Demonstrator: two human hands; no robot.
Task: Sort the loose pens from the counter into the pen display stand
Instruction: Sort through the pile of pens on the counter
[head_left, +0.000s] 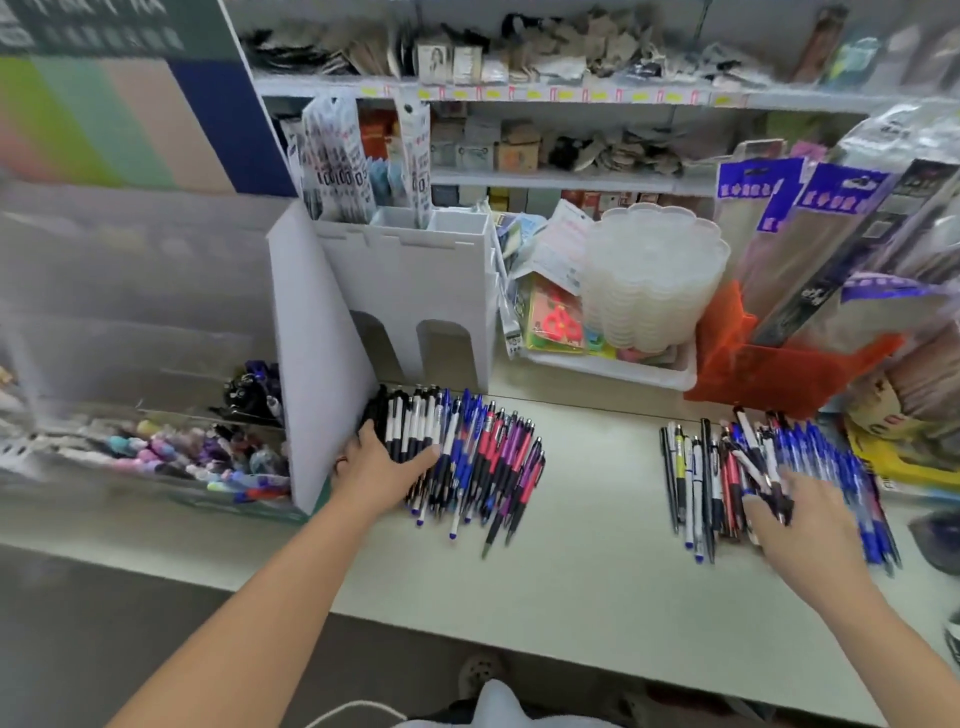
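Note:
Two piles of loose pens lie on the pale counter (582, 525). The left pile (483, 457) mixes black-and-white, blue, red and purple pens. My left hand (376, 467) rests on its left end, thumb and fingers spread either side of the black-and-white pens. The right pile (706, 483) holds black, white, red and many blue pens. My right hand (802, 525), blurred, lies over it and grips a few pens (769, 480) between its fingers. The clear tiered pen display stand (145, 343) stands at the left, with coloured pens (208, 457) in its lower tiers.
A white cardboard holder (415, 291) stands right behind the left pile. Behind the counter are a white tray (623, 371) with stacked clear lids, an orange basket (769, 374) of packaged goods, and stocked shelves (519, 93). A yellow packet (904, 457) lies far right.

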